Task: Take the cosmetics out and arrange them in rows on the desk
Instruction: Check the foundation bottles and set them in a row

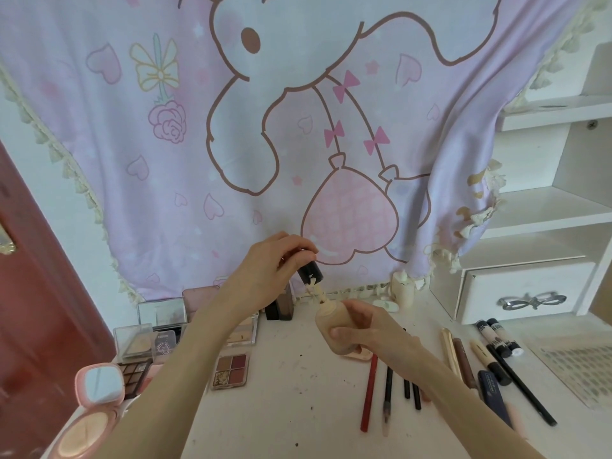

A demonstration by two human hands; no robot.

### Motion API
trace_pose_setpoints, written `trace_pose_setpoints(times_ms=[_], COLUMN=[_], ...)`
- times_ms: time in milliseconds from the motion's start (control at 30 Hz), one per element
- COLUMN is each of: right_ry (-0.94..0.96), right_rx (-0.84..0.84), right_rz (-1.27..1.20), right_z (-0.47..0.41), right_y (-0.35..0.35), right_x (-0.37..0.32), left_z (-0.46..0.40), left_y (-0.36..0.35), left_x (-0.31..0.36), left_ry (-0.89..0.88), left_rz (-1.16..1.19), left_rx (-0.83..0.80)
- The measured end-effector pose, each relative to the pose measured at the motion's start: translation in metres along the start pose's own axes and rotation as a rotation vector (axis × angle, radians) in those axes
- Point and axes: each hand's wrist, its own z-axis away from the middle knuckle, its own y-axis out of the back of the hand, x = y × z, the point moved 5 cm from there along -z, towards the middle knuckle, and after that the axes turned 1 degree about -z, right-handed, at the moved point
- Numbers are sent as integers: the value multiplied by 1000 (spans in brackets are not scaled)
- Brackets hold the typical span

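My right hand (367, 329) grips a beige foundation bottle (331, 326), held tilted above the white desk (298, 392). My left hand (275, 263) pinches the bottle's black cap (310, 271), lifted just off the neck, with a pale applicator stem hanging from it into the opening. Eyeshadow palettes (230, 371) and compacts (99, 385) lie in a group on the left of the desk. Pencils (369, 392) and concealer tubes (496, 336) lie side by side on the right.
A brown bottle (283, 304) stands behind my left wrist. A cream bottle (402, 289) stands against the pink cartoon curtain (298, 127). White shelves with a drawer (526, 293) rise at the right, and a perforated basket (579, 366) sits below them. A red door (33, 293) is at left.
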Motion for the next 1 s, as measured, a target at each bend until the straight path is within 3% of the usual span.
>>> trace_pose_setpoints(times_ms=[1000], right_ry=[-16], right_rx=[12], right_rz=[-21], right_z=[2], right_y=[0], right_x=[12], left_z=[8], left_y=[1], left_x=[-25], left_ry=[61], left_rz=[-4], left_rx=[92])
